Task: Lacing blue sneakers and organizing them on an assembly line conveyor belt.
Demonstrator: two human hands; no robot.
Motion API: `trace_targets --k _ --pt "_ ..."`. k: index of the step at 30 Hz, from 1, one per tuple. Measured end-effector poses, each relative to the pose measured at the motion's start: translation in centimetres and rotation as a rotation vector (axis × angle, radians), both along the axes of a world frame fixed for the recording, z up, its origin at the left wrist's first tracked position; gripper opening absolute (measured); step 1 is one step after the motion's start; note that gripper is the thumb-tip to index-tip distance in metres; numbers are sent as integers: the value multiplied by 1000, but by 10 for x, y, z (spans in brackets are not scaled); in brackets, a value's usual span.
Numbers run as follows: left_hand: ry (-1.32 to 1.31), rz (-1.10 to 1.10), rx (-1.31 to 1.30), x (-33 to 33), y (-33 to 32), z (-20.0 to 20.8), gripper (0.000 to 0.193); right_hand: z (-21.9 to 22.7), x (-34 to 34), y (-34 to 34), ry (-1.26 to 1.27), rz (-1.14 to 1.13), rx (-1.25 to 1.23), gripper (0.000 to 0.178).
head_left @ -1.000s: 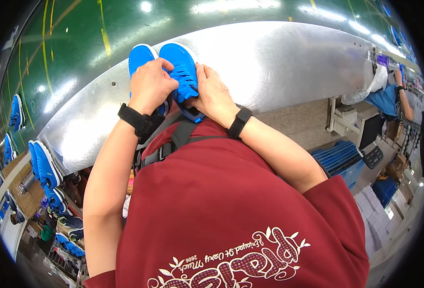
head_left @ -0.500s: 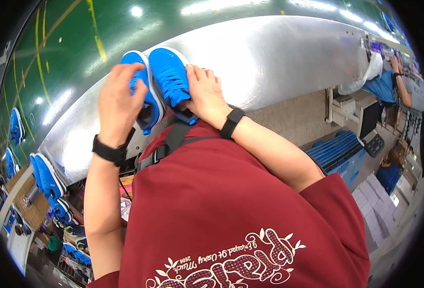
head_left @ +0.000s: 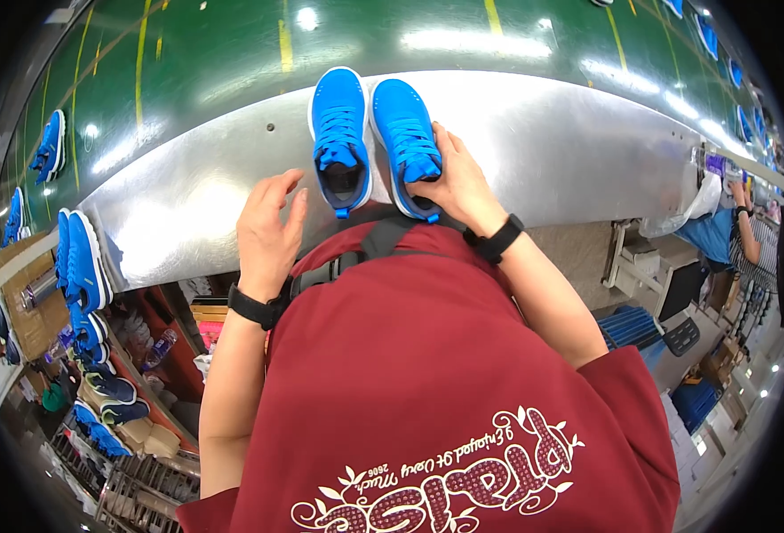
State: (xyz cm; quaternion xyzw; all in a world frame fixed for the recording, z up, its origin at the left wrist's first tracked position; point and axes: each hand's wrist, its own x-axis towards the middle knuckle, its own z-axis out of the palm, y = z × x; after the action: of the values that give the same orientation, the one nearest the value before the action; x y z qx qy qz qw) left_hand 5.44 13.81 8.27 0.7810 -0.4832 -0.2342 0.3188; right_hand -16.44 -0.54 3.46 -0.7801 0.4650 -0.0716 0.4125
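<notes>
Two blue sneakers with white soles lie side by side in front of me, soles down, toes pointing away. My right hand (head_left: 460, 182) grips the right sneaker (head_left: 405, 120) by its collar, thumb at the opening and fingers along the outer side. To the left of the left sneaker (head_left: 338, 111), my left hand (head_left: 269, 233) hovers with its fingers apart and slightly curled, holding nothing. Both sneakers are laced, and their dark insides show. They rest on the shiny metal ledge (head_left: 534, 151) at my waist.
Beyond the ledge runs a green surface (head_left: 223, 53) with yellow lines, carrying more blue sneakers (head_left: 50, 147). Another pair of blue sneakers (head_left: 85, 262) stands at the ledge's left end, above racks of shoes (head_left: 112, 391). Far right, a person in a striped top (head_left: 765, 258) works beside a blue chair (head_left: 627, 329).
My left hand has come off the left sneaker and moved left of it. The two sneakers now stand straighter. My right hand stays on the right one. The whole view has shifted.
</notes>
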Motion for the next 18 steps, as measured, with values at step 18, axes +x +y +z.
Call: trace_targets --k 18 --pt "407 -97 73 40 -55 -27 19 34 68 46 -85 526 -455 36"
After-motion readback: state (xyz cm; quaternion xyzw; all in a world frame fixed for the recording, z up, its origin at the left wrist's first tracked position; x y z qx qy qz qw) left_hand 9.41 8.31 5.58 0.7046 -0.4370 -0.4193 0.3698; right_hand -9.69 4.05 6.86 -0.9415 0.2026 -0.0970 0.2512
